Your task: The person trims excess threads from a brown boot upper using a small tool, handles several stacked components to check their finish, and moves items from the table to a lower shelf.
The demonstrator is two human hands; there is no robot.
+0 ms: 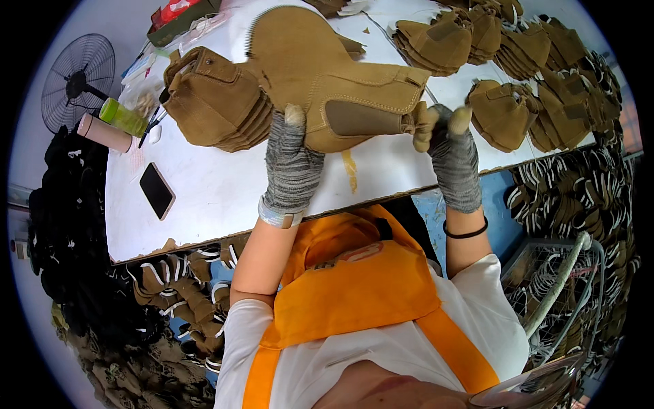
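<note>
Over the table, your left hand holds a brown upper, thumb on top, other fingers hidden; your right hand curls its fingers round one end; a phone lies table-left

one left hand, gloved, thumb uppermost, fingers hidden. one right hand, gloved, fingertips curled inward. two bare forearms, extended forward, well apart.
</note>
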